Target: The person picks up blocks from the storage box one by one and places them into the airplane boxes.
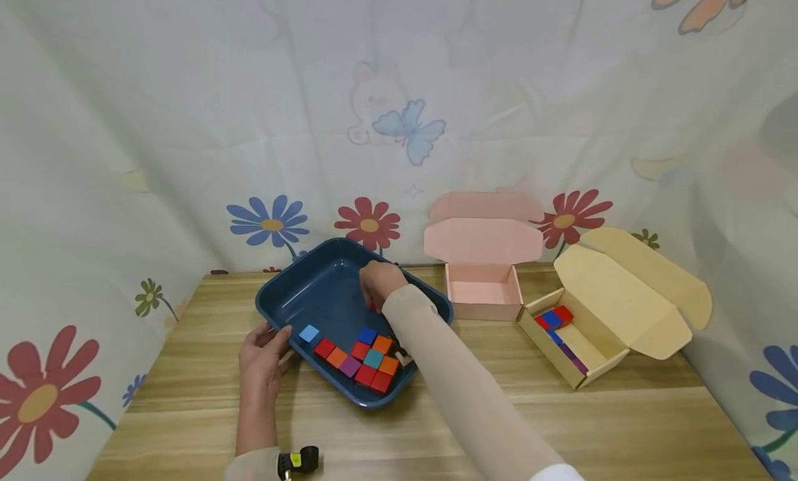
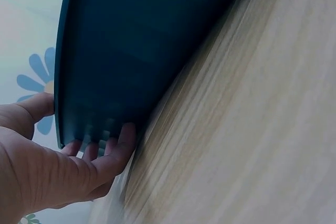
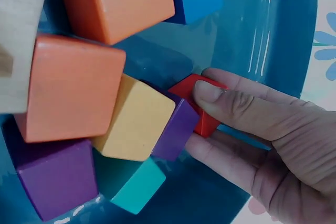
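Observation:
A dark blue tray (image 1: 312, 287) holds many coloured cubes, mostly gathered toward its near corner. At the tray's left side my left hand (image 1: 258, 360) grips the rim, the thumb on top and the fingers (image 2: 126, 135) against the outer wall. Inside the tray, my right hand (image 3: 283, 135) pinches a red cube (image 3: 208, 123) between thumb and fingers. Close to that cube, in the right wrist view, are a purple cube (image 3: 176, 129), a yellow cube (image 3: 139, 119), an orange cube (image 3: 73, 90) and a teal cube (image 3: 139, 184). In the head view, the right forearm covers part of the tray.
Behind and right of the tray stands a pink box (image 1: 486, 309), its lid raised. Farther right is an open pale yellow box (image 1: 557, 360) with red, blue and purple blocks along its left side. A patterned curtain (image 1: 399, 65) hangs behind the wooden table (image 1: 174, 398).

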The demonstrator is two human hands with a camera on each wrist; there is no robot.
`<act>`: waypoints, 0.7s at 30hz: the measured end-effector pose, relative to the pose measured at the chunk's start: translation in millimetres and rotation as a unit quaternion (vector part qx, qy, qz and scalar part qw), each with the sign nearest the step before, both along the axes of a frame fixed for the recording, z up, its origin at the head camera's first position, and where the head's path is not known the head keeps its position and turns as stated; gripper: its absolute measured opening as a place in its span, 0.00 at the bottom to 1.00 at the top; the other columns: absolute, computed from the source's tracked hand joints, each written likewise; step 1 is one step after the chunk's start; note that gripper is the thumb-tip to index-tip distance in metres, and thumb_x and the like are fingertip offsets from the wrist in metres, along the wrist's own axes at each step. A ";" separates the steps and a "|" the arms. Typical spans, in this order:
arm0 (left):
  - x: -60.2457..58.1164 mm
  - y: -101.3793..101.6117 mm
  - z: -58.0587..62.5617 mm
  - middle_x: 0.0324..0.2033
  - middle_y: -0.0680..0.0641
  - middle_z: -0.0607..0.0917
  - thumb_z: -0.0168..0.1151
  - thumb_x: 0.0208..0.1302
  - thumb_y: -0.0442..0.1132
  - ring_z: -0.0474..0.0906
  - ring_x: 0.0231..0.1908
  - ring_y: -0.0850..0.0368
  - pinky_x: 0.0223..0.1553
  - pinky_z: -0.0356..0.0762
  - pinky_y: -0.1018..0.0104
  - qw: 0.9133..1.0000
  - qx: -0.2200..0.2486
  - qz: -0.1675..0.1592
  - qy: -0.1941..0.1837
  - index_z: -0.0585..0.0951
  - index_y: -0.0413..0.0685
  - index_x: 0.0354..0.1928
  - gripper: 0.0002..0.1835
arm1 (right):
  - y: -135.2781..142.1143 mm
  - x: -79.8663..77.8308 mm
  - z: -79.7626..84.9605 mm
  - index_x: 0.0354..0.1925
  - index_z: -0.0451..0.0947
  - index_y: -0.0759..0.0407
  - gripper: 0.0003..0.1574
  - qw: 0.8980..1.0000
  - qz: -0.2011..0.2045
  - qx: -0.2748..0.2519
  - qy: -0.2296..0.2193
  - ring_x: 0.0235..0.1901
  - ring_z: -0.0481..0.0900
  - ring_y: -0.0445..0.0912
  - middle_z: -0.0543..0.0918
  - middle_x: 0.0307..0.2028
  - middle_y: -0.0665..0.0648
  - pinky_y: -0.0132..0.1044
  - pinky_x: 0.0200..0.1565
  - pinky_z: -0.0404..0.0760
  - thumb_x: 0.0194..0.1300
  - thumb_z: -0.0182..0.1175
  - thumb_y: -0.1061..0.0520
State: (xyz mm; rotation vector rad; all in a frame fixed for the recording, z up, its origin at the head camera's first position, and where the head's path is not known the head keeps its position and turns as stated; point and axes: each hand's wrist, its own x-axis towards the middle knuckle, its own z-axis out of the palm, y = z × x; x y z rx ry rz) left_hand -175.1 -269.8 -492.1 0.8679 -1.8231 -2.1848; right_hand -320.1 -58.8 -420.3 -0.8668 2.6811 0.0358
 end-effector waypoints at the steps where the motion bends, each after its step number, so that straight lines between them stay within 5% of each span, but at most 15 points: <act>1: 0.3 0.2 -0.1 0.61 0.43 0.66 0.65 0.69 0.37 0.77 0.52 0.51 0.48 0.84 0.56 1.000 0.000 0.000 -0.001 0.56 0.42 0.78 0.40 | 0.0 0.0 -0.3 0.29 0.91 0.45 0.08 1.000 0.001 0.000 0.000 0.33 0.80 0.43 0.84 0.32 0.45 0.36 0.39 0.85 0.54 0.79 0.59; 21: -0.1 -0.1 -0.3 0.62 0.43 0.66 0.65 0.70 0.38 0.76 0.54 0.50 0.50 0.83 0.54 1.000 -0.005 0.001 -0.008 0.55 0.43 0.78 0.41 | 15.6 -12.6 -5.9 0.38 0.91 0.50 0.09 0.995 0.024 -0.061 -0.071 0.35 0.80 0.45 0.85 0.36 0.48 0.34 0.35 0.83 0.59 0.75 0.62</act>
